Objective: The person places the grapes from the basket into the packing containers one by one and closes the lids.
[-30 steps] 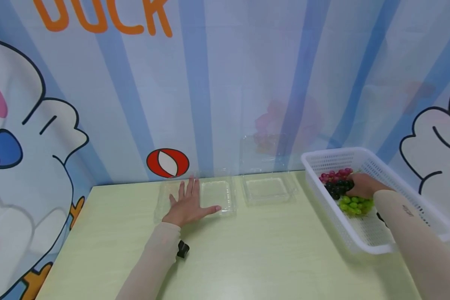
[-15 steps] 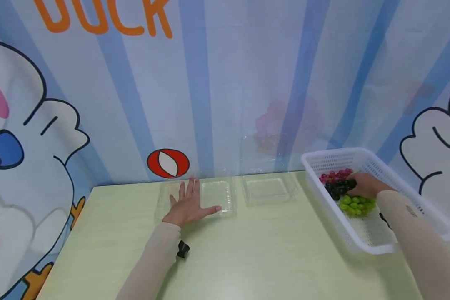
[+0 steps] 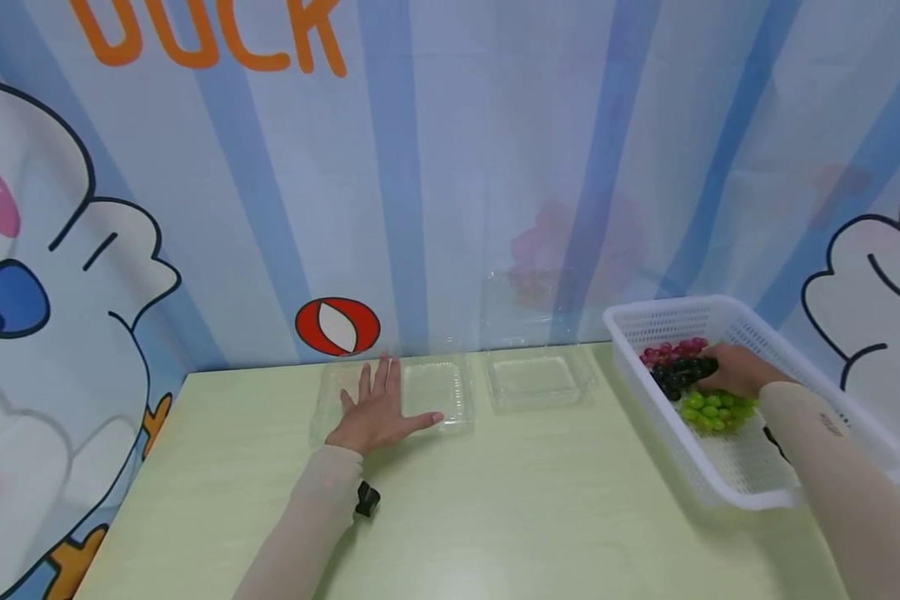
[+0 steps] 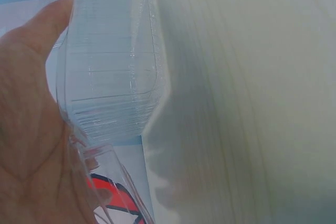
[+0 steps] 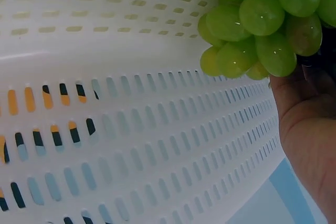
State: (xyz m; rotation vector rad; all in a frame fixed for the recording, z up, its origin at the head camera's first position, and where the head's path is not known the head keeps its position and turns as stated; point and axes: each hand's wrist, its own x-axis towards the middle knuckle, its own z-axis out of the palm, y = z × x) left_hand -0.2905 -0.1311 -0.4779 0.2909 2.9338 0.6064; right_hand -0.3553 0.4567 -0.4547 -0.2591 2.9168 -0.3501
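In the head view my left hand [image 3: 375,412] rests with spread, straight fingers on a clear plastic clamshell box [image 3: 437,387] at the table's back edge. The left wrist view shows the thumb along the box's wall [image 4: 110,61]. Over at the right, my right hand [image 3: 738,369] reaches into a white basket [image 3: 708,477] and grips a bunch of black grapes [image 3: 678,379]; its fingertips are partly hidden. Green grapes [image 3: 715,411] lie just in front of that hand, and red grapes [image 3: 671,352] behind the black bunch. The right wrist view has the green grapes [image 5: 262,19] close up.
A second clear clamshell box [image 3: 536,379] stands between the left box and the basket, its lid [image 3: 528,304] raised against the backdrop. Behind the pale table [image 3: 525,508] hangs a blue striped cartoon cloth [image 3: 450,167]. Tall slotted basket walls [image 5: 157,145] surround the grapes.
My right hand has shifted slightly to the right with the black grapes, which moved a little the same way. The left hand has stayed where it was.
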